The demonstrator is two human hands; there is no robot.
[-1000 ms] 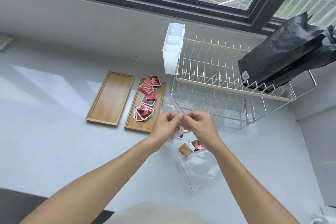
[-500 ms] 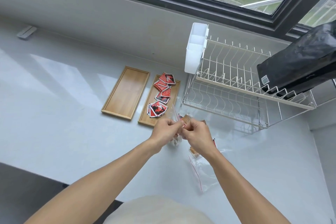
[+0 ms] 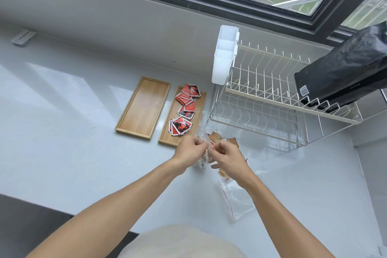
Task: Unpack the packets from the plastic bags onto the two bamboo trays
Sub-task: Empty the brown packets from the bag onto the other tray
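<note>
Two bamboo trays lie side by side on the white counter. The left tray (image 3: pixel 143 107) holds nothing. The right tray (image 3: pixel 167 137) carries several red-and-black packets (image 3: pixel 184 111). Just in front of it, my left hand (image 3: pixel 189 150) and my right hand (image 3: pixel 227 158) pinch the mouth of a clear plastic bag (image 3: pixel 202 138) between them. Brown packets (image 3: pixel 215 137) show through this bag, above my fingers. A second clear zip bag (image 3: pixel 236 199) with a red seal line lies flat under my right wrist, with a brown packet (image 3: pixel 223 173) at its mouth.
A white wire dish rack (image 3: pixel 261 100) stands right of the trays, with a white plastic cutlery holder (image 3: pixel 224 54) on its left end and a black bag (image 3: pixel 345 69) resting on its right side. The wall and window sill run along the back.
The view has shifted, so everything sits further right and lower. My hands stay together on the bag's mouth, and brown packets now show above my fingers.
</note>
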